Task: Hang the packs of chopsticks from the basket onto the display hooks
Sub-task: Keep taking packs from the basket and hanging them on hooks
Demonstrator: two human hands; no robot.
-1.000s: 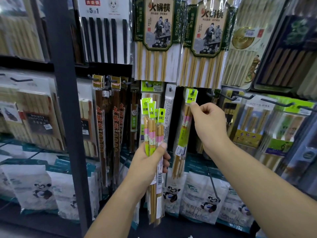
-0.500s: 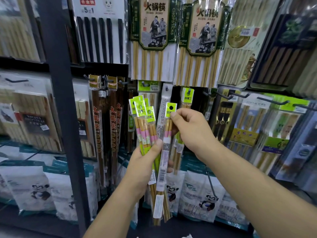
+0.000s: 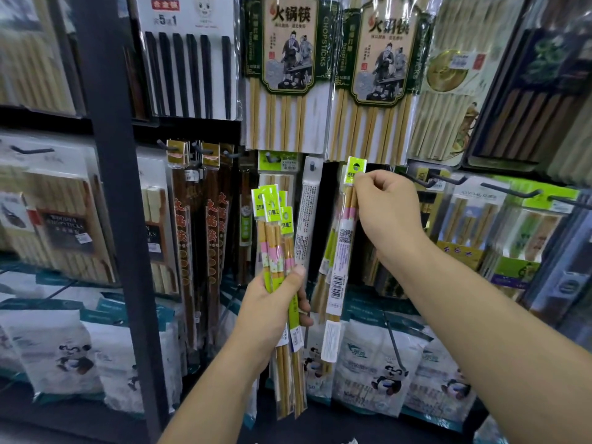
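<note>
A left hand [image 3: 272, 302] grips a bundle of chopstick packs [image 3: 272, 232] upright, its fingers covering their middles. To the right, the right hand [image 3: 384, 216] pinches the green header of a single pack [image 3: 344, 248]; any hook behind it is hidden.

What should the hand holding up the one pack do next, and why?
Probably push its hole onto the hook. The right hand pinches the single pack by its green header, held level with matching packs hanging behind it; the hook itself is hidden. The left hand grips the remaining packs.
</note>
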